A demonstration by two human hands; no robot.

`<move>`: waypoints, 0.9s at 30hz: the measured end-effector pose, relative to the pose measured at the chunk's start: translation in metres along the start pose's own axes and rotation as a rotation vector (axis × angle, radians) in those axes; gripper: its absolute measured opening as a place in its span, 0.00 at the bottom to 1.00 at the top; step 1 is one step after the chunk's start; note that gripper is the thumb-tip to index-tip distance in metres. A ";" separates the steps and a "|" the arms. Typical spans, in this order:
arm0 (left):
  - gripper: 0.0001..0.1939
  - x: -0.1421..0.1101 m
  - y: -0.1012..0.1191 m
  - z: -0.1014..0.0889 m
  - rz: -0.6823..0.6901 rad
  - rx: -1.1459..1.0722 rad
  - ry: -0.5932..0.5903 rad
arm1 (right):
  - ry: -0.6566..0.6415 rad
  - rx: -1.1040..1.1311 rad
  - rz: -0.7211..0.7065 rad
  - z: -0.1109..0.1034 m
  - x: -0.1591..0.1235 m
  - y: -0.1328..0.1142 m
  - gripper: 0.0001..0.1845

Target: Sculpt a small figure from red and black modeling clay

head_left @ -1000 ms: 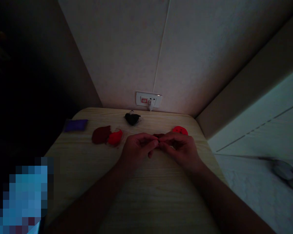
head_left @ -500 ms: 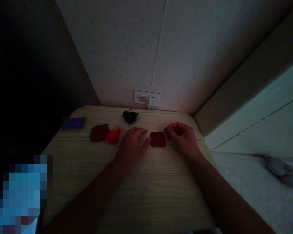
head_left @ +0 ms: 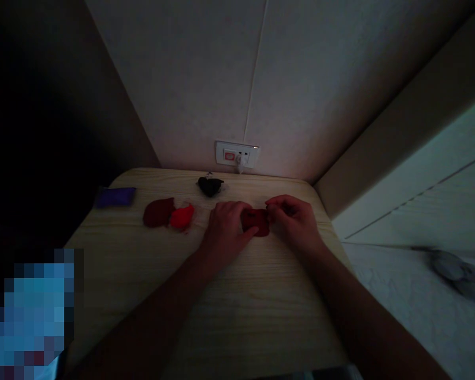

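A flat, dark red, rounded-square piece, which looks like modelling clay, lies on the wooden tabletop between my hands. It bears a small black mark near its upper left. My left hand grips its left side, thumb on the lower edge and fingers at the upper edge. At its upper right, my right hand is closed in a pinch, with a tiny dark bit at the fingertips. Dim light hides its finer shape.
To the left lie a larger dark red piece, a bright red lump and a purple packet. A black lump sits near the back edge. Behind is a wall socket; a pixelated bright patch covers the lower left.
My left hand has moved right and closed onto the left side of the dark red piece. My right hand keeps its pinch almost in place. The view has shifted slightly.
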State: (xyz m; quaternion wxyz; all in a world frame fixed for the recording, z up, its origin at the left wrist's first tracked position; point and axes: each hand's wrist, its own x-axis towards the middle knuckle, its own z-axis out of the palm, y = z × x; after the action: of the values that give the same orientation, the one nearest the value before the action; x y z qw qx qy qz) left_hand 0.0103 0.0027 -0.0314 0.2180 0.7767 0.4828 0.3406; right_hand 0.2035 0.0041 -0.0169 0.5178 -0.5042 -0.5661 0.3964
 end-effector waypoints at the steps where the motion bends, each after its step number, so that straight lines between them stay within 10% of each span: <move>1: 0.20 0.001 0.001 0.000 -0.026 -0.075 -0.013 | -0.004 -0.003 -0.013 0.000 -0.001 -0.002 0.09; 14: 0.12 0.004 0.010 -0.003 -0.541 -1.199 -0.088 | 0.013 -0.061 -0.112 0.000 -0.010 -0.017 0.12; 27: 0.10 0.001 0.015 -0.006 -0.629 -1.382 -0.163 | -0.086 -0.322 -0.313 0.002 -0.011 -0.018 0.04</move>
State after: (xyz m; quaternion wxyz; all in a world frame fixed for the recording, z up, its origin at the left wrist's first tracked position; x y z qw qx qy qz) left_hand 0.0154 -0.0034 -0.0171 0.7762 0.3125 0.3407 0.4287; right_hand 0.1981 -0.0097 -0.0023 0.4611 -0.4689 -0.7151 0.2370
